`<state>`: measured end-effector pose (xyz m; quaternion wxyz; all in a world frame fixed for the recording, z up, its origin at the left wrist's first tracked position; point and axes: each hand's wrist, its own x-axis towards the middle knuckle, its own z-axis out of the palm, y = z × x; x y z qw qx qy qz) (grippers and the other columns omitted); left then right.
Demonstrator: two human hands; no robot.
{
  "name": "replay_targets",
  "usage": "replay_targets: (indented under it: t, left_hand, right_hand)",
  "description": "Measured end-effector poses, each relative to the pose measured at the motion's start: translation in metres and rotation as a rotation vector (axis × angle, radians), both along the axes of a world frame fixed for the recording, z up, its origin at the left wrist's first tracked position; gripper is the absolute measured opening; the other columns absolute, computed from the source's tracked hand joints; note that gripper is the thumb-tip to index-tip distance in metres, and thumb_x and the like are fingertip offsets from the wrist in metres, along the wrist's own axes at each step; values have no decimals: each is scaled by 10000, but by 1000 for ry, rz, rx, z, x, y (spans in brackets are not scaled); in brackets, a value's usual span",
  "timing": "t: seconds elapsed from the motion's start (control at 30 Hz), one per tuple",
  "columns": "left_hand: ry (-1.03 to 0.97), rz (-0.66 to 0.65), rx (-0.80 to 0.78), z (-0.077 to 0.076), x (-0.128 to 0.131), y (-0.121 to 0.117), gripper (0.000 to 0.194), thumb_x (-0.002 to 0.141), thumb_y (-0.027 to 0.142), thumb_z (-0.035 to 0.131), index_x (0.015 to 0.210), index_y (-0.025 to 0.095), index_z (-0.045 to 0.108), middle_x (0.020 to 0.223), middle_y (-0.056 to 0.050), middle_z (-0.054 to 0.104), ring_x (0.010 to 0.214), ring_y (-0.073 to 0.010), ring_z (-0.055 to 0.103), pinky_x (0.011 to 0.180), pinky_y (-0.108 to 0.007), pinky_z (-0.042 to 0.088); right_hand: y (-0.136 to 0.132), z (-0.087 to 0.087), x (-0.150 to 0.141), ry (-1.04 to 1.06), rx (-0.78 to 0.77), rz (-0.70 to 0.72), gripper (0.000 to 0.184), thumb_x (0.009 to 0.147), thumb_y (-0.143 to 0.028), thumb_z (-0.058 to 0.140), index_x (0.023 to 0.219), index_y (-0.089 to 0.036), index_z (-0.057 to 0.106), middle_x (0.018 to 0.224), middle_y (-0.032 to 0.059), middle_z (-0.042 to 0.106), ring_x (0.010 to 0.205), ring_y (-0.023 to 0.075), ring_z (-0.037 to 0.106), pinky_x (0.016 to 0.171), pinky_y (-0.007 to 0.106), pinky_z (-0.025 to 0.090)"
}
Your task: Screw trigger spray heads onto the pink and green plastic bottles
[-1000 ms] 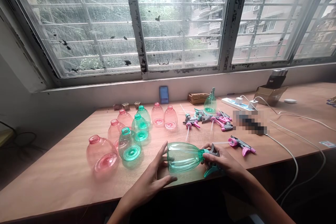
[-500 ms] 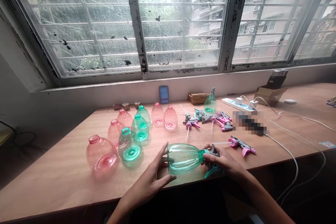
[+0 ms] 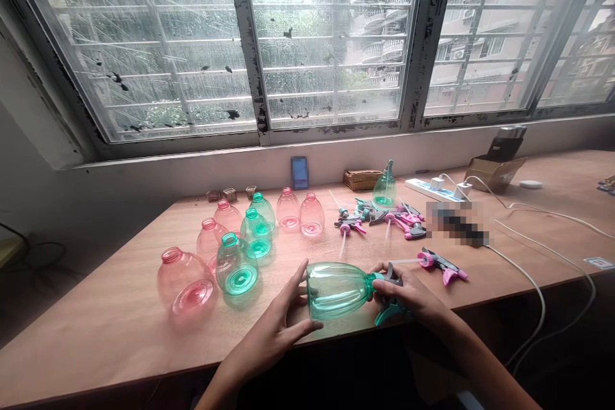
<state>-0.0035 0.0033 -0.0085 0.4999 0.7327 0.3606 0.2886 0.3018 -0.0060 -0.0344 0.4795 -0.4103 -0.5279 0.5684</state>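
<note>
A clear green spray bottle (image 3: 336,291) lies on its side in the air above the table's front edge, its base to the left. My left hand (image 3: 281,320) cups that base, thumb below and fingers at the upper rim and behind. At the other end, my right hand (image 3: 401,288) is closed round the neck and the trigger sprayer (image 3: 389,312), which has grey and teal parts. My fingers partly hide the sprayer. Close to my right hand, a pink and grey trigger sprayer (image 3: 442,266) lies on the table with its tube pointing left.
Left on the table stand several headless bottles, including a green one (image 3: 237,266) and a pink one (image 3: 185,285). Loose sprayers (image 3: 379,214) lie mid-table before a green bottle with a sprayer (image 3: 385,186). A power strip (image 3: 435,190), cables and an open cardboard box (image 3: 494,173) are at the right.
</note>
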Motion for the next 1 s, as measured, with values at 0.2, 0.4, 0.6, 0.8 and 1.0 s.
replay_targets:
  t: [0.2, 0.4, 0.6, 0.8, 1.0]
  left_hand:
    - [27, -6, 15, 1, -1, 0, 967, 889, 299, 729, 1620, 336, 98, 1690, -66, 239, 1504, -301, 331, 1257, -501, 229]
    - [85, 30, 54, 4, 0, 0, 837, 912, 390, 704, 1604, 301, 240, 1686, -53, 261, 1549, -305, 221, 1278, -499, 159]
    - [40, 26, 40, 4, 2, -2, 944, 895, 315, 721, 1618, 342, 115, 1652, -71, 334, 1438, -314, 432, 1232, -520, 283]
    - [46, 19, 27, 7, 2, -4, 927, 888, 330, 732, 1614, 342, 156, 1675, -54, 288, 1491, -314, 353, 1255, -511, 235]
    - [91, 29, 48, 2, -1, 0, 842, 917, 406, 696, 1607, 312, 223, 1687, -55, 258, 1557, -298, 202, 1276, -509, 143]
  right_hand:
    - [0, -2, 0, 1, 10, 6, 452, 777, -516, 820, 970, -182, 584, 656, -6, 696, 585, 157, 584, 567, 274, 446]
    - [1, -3, 0, -24, 15, -11, 471, 761, -541, 824, 970, -182, 601, 625, -19, 661, 590, 168, 585, 582, 286, 441]
    - [-1, 1, -1, -39, -5, -39, 502, 740, -577, 821, 978, -192, 605, 645, -8, 670, 619, 197, 618, 609, 317, 489]
    - [-1, 1, -1, -31, -4, -32, 510, 741, -575, 823, 990, -188, 604, 641, -11, 665, 618, 189, 612, 612, 310, 484]
    - [1, -1, 0, -44, 9, -25, 501, 753, -573, 819, 987, -185, 605, 639, -14, 660, 612, 184, 606, 607, 307, 472]
